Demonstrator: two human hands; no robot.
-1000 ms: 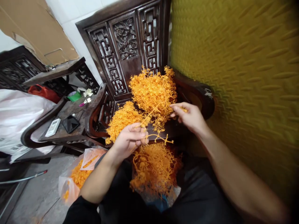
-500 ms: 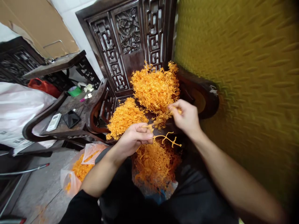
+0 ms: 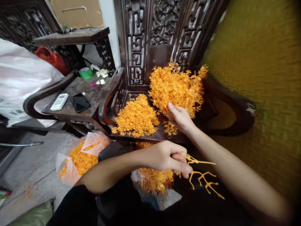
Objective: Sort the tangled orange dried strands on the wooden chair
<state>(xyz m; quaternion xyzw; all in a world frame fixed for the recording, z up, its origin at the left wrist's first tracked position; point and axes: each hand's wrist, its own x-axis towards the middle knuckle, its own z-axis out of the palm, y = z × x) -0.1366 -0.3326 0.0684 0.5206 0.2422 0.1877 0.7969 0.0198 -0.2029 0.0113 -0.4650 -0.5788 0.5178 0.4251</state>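
Note:
My left hand (image 3: 164,155) is closed on a few thin orange branched stems (image 3: 207,183), whose bare forked ends stick out to the right past my thumb. My right hand (image 3: 180,118) is at the front of a tall heap of orange sprigs (image 3: 177,88), its fingers closed; whatever is in them is hidden. A small orange clump (image 3: 171,128) lies just below that hand on the seat edge. Left of it sits a lower heap of small orange pieces (image 3: 138,117). Under my left hand, a bag of orange stems (image 3: 156,180) stands between my legs, partly covered by my forearm.
A carved dark wooden chair (image 3: 149,138) bears both heaps. On the side table (image 3: 68,110) lie a phone (image 3: 80,102), a white remote (image 3: 59,102), green tape (image 3: 86,73) and white flowers (image 3: 102,73). A plastic bag of orange pieces (image 3: 82,160) stands on the floor.
My left hand has moved down and right, away from the heaps, with the stems in it. My right hand now reaches against the tall heap. The view has turned left.

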